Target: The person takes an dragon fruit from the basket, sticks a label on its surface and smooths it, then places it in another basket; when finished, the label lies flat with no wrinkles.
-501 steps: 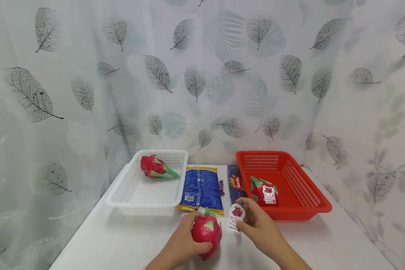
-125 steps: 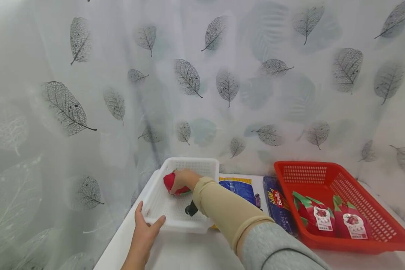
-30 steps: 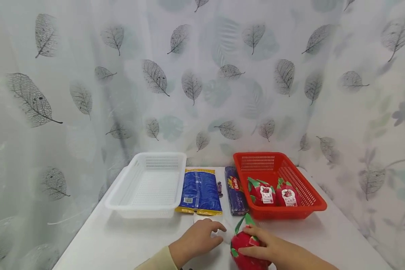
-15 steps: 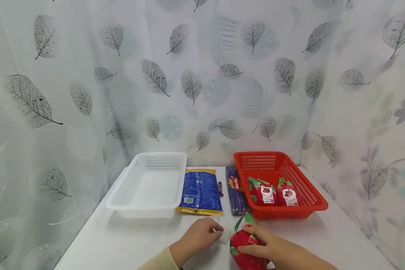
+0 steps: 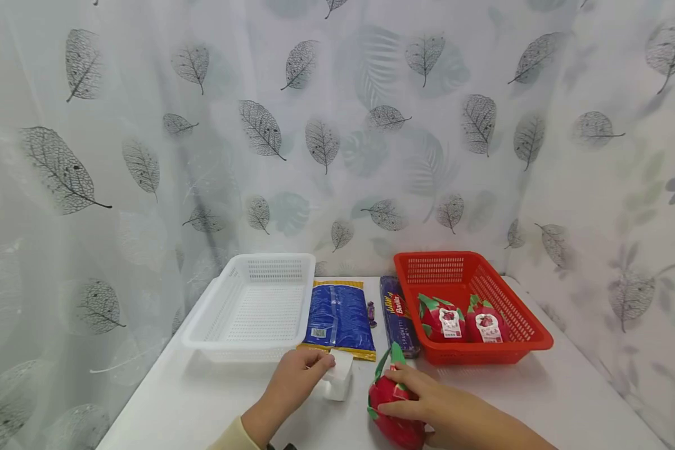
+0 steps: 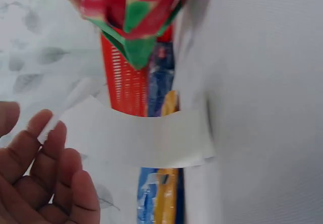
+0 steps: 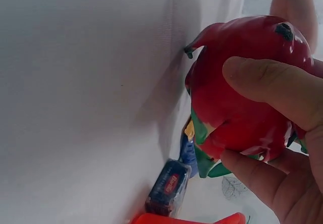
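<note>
Thumb and fingers of my left hand [image 5: 289,381] pinch the end of a bent strip of white paper [image 5: 340,365] over the table. Its blank side faces the camera in the left wrist view, where the strip [image 6: 136,138] curves out beyond the fingertips. To the right, my right hand [image 5: 439,403] grips a red dragon fruit [image 5: 396,431] with green leaf tips. The right wrist view has the thumb across the fruit [image 7: 217,103] and the fingers on its other side. Two dragon fruits bearing white labels, one on the left [image 5: 433,317] and one on the right [image 5: 474,325], lie in the red basket [image 5: 484,357].
A white plastic basket [image 5: 242,351] stands back left. Between the baskets lie a blue bag with yellow ends [image 5: 342,319], a small purple wrapped item [image 5: 371,312] and a Barilla spaghetti pack [image 5: 396,322]. A leaf-patterned curtain [image 5: 337,156] hangs behind the table.
Earlier the right hand lifted this dragon fruit from the white basket; a second labelled fruit has joined the red basket. In the last half second the left hand raised the paper strip, moving left.
</note>
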Motion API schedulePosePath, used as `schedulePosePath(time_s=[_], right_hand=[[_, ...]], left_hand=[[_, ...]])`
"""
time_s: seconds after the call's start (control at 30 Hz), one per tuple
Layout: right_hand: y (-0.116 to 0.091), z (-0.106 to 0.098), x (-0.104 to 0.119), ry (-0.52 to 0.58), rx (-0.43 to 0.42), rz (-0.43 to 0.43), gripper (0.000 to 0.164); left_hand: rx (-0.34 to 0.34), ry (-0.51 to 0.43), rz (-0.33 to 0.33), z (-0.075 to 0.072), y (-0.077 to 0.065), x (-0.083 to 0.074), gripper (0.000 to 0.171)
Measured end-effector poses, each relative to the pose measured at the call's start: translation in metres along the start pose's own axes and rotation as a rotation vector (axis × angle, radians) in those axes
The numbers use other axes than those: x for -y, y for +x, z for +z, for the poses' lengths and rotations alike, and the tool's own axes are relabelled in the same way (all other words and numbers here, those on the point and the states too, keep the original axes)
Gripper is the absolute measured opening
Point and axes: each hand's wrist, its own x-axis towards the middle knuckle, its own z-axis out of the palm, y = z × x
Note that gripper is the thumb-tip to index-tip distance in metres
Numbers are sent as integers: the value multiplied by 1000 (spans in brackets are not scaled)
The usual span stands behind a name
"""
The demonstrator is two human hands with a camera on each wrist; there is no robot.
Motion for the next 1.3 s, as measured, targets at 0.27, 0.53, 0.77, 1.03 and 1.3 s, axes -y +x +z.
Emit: schedulePosePath(time_s=[0.27,0.53,0.77,1.03,1.3], right_hand=[[20,3,-3,-76,-9,50,92],[30,-1,-11,157,-5,162,95],[23,-3,-19,302,13,176,89],[23,-2,-20,329,-1,175,83],[24,-1,-19,329,-11,165,83]], left_hand=[[-110,-79,74,-7,4,-11,41],[-256,-221,78,-8,7,-14,31],[-208,-541,43,-9,8,-20,25],[-173,-683,19,-7,8,-26,16],[-43,-499,-17,-3,7,-33,58]])
